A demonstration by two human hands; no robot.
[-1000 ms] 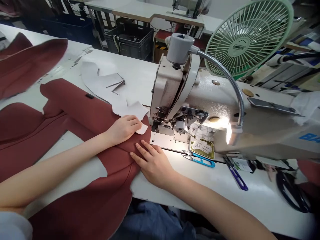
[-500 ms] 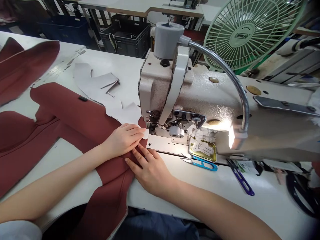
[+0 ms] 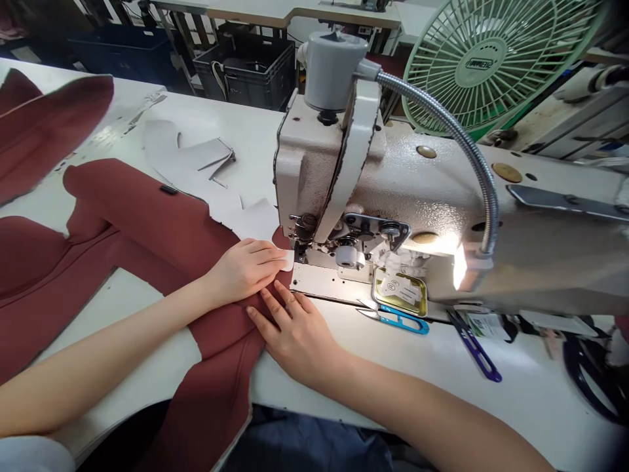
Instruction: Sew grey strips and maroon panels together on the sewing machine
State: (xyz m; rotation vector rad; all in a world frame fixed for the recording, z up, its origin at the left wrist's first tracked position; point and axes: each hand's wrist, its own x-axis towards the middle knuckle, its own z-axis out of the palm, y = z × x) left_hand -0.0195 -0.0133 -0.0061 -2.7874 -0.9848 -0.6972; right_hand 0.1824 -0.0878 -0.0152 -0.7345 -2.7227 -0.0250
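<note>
A rust-red fabric piece (image 3: 147,223) lies across the white table and runs up to the needle of a cream sewing machine (image 3: 393,196). A white pattern piece (image 3: 196,170) lies on top of it, reaching towards the needle. My left hand (image 3: 246,269) rests on the fabric with its fingers together, pressing the white piece's tip just left of the presser foot. My right hand (image 3: 295,331) lies flat on the fabric's near edge, fingers stretched out towards the needle plate.
A green fan (image 3: 491,59) stands behind the machine, whose gooseneck lamp (image 3: 462,265) is lit. Blue thread snips (image 3: 400,320), a small tin (image 3: 399,290) and purple snips (image 3: 474,347) lie right of the needle. More red fabric (image 3: 44,124) sits far left. Black crates stand behind the table.
The view has shifted closer to the machine. Both hands and the fabric have slid a little towards the needle, so the white tip now sits right by the presser foot.
</note>
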